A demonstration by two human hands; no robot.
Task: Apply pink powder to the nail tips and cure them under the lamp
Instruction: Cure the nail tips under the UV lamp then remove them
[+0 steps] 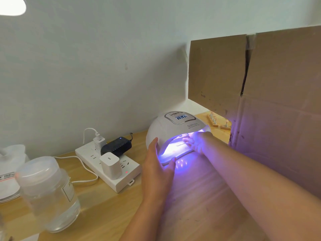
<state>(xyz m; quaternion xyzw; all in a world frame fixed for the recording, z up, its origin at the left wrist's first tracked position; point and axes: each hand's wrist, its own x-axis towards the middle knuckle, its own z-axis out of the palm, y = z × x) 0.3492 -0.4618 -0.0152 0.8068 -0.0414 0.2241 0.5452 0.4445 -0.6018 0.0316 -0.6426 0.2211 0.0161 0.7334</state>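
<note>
A white dome-shaped nail lamp (175,126) stands on the wooden desk (199,197), lit violet inside, with its display on. My left hand (157,164) rests flat against the lamp's left side, thumb at the front of its base. My right hand (198,141) reaches into the lamp's mouth; the glare hides its fingers and whatever they hold. Behind the lamp, wooden strips (212,120) carry several nail tips on small metal stands.
A white power strip (107,164) with a black adapter and white chargers lies left of the lamp. A clear lidded jar (48,193) stands at the front left. A tall cardboard sheet (271,101) walls off the right side.
</note>
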